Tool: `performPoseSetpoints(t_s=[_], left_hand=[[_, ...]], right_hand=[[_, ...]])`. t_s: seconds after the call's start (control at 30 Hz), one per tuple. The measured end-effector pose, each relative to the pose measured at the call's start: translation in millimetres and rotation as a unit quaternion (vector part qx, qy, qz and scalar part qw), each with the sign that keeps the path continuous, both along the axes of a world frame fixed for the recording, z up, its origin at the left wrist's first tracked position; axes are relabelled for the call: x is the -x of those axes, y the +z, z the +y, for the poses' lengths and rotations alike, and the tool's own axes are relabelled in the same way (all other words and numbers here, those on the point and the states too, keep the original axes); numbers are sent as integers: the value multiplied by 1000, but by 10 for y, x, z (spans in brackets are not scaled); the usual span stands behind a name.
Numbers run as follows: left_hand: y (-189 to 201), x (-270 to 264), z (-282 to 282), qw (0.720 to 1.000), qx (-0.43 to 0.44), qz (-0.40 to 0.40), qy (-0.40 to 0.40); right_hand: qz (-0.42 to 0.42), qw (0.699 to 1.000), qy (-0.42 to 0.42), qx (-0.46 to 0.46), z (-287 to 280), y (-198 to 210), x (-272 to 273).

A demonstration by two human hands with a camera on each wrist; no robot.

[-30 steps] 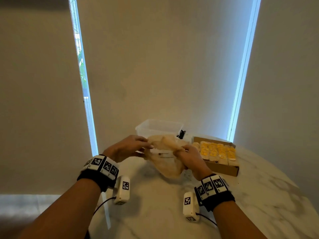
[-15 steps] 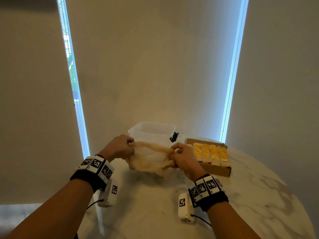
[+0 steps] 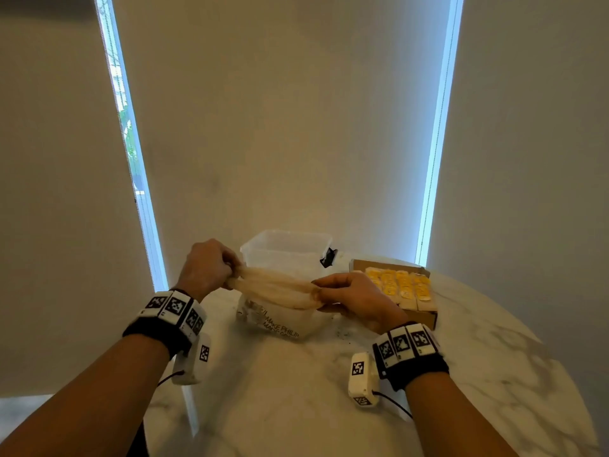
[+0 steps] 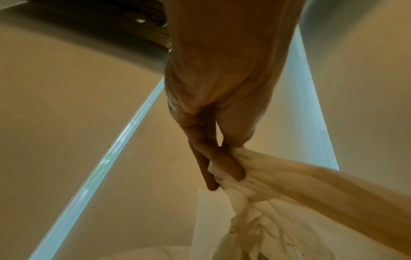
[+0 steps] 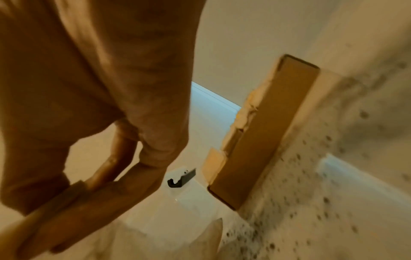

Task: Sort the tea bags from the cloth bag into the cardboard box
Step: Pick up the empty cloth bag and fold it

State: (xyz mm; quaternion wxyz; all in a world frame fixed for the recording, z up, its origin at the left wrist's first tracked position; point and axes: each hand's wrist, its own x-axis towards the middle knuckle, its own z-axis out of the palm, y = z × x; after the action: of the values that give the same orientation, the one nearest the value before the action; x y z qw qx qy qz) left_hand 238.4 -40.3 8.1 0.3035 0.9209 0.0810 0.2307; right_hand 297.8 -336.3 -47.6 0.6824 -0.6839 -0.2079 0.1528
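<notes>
A cream cloth bag [image 3: 280, 311] with black lettering hangs just above the marble table [image 3: 296, 407], its top edge stretched taut between my two hands. My left hand [image 3: 211, 268] grips the left end of that edge; in the left wrist view its fingers [image 4: 227, 168] pinch the cloth bag [image 4: 289, 184]. My right hand [image 3: 349, 295] grips the right end. The cardboard box [image 3: 425, 316] lies to the right of the bag, holding rows of yellow tea bags [image 3: 398, 285]. The right wrist view shows the box's side [image 5: 266, 132] beyond my right hand [image 5: 93, 202].
A clear plastic tub [image 3: 286, 252] stands behind the bag near the wall. A small black clip [image 3: 328, 257] lies between the tub and the box. Dark specks [image 3: 342, 333] dot the table by the bag. The table's round edge curves away on the right.
My hands have moved apart and pulled the bag's top edge into a tight band. The bag now hangs with its lettering showing.
</notes>
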Motion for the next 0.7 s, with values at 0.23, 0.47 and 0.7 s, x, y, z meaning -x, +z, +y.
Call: performPoseSetpoints(t_s=[0.23, 0.47, 0.7], left_hand=[[-15, -1, -214, 997, -56, 25, 44], [157, 131, -229, 891, 301, 216, -261], [206, 181, -81, 970, 148, 74, -177]], right_hand=[[-97, 971, -152, 158, 120, -122, -38], [-60, 980, -143, 128, 109, -129, -106], [-58, 972, -202, 106, -20, -36, -77]])
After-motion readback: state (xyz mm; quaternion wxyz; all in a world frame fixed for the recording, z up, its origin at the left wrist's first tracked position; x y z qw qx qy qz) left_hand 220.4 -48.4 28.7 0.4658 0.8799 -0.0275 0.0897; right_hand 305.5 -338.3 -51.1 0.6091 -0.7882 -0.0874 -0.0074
